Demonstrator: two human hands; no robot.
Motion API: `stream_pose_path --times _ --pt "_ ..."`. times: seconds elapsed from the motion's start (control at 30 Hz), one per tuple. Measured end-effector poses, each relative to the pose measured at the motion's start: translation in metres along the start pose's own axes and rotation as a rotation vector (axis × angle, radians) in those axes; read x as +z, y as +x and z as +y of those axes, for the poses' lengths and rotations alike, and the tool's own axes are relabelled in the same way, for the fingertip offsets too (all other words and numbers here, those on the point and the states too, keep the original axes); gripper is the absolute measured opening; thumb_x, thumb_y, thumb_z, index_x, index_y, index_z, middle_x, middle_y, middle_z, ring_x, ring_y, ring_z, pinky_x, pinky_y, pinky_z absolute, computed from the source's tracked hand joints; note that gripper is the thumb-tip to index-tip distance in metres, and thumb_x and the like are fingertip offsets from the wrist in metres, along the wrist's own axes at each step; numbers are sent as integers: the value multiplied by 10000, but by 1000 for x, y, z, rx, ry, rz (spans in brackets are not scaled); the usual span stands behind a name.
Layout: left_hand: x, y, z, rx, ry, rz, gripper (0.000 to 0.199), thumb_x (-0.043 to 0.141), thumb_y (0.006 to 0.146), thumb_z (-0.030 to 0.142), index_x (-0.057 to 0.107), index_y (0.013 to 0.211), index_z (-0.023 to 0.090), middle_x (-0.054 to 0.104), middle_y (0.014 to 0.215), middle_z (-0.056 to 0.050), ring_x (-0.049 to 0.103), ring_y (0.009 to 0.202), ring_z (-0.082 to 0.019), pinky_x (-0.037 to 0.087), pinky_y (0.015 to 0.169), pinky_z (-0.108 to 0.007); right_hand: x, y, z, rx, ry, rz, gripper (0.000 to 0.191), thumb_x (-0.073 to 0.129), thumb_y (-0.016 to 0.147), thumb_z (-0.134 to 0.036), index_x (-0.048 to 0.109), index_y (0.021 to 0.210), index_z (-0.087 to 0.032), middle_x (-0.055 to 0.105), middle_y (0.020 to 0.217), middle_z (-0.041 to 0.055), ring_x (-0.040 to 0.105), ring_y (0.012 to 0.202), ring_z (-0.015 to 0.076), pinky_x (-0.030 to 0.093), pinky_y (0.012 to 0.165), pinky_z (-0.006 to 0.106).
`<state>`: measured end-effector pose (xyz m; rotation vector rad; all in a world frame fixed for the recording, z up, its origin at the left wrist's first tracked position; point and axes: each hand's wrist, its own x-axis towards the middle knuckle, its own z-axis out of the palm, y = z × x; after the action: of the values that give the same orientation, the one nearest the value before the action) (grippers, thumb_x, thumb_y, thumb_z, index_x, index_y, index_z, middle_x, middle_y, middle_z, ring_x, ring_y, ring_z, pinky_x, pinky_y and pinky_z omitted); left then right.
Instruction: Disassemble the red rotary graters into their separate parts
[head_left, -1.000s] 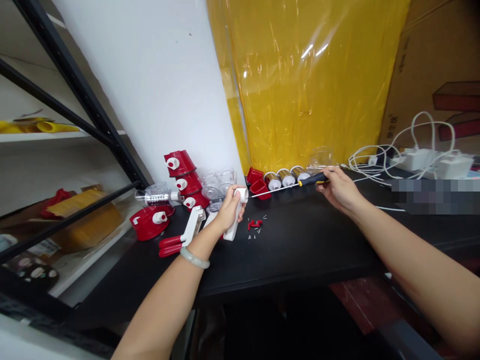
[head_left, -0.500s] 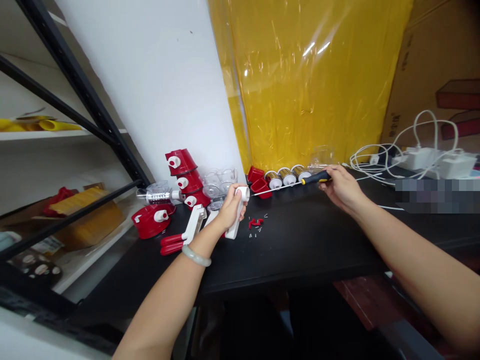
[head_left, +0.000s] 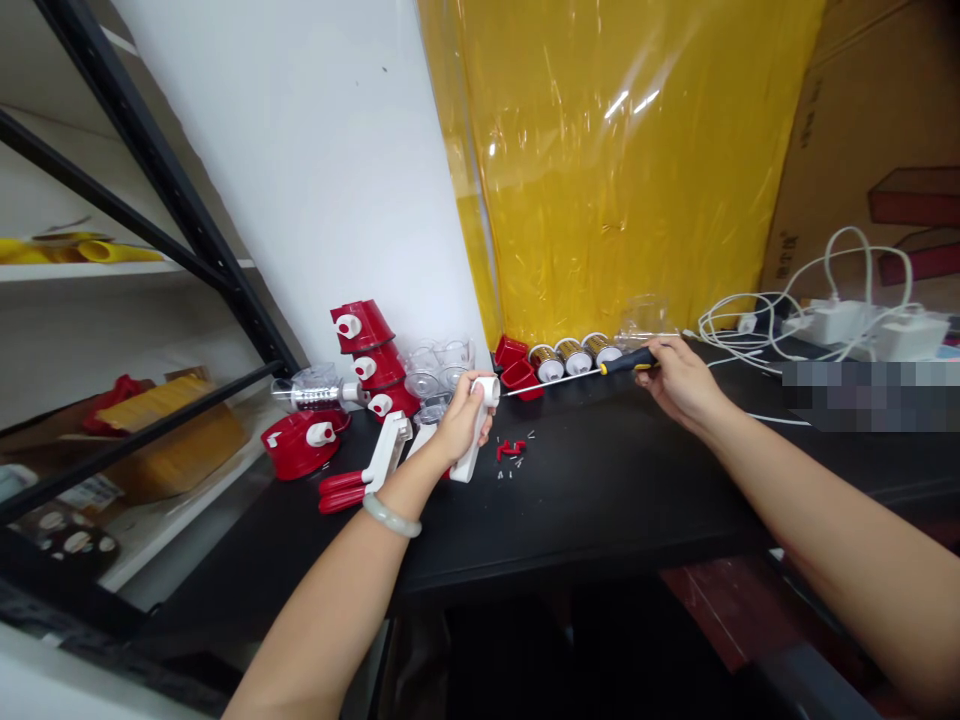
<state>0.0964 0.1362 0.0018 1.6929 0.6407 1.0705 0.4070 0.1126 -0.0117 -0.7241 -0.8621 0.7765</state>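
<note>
My left hand is closed around a white plastic crank handle, its round end facing right. My right hand grips the black and yellow handle of a long screwdriver. The shaft runs left, and its tip lies at the round end of the white part; whether it sits in a screw cannot be seen. Below, on the black table, lie small red pieces among several loose screws. Left of my wrist rest white crank handles with red grips.
Stacked red grater housings and clear plastic cups stand by the wall. Red hoppers and metal grater drums line the back. White cables and chargers lie at right. A black shelf frame rises at left.
Both hands keep their holds. The right hand and screwdriver handle have shifted very slightly left and down; the view has moved a little.
</note>
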Motion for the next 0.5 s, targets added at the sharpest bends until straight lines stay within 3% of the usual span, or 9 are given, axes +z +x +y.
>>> stream_pose_path --times 0.5 --pt "-1 1 -1 20 31 -1 421 478 874 582 399 1132 258 484 734 49 461 437 -65 374 328 -157 -2 3 1 -32 22 2 198 698 687 -329 535 728 -224 514 687 -23 468 536 95 345 418 222"
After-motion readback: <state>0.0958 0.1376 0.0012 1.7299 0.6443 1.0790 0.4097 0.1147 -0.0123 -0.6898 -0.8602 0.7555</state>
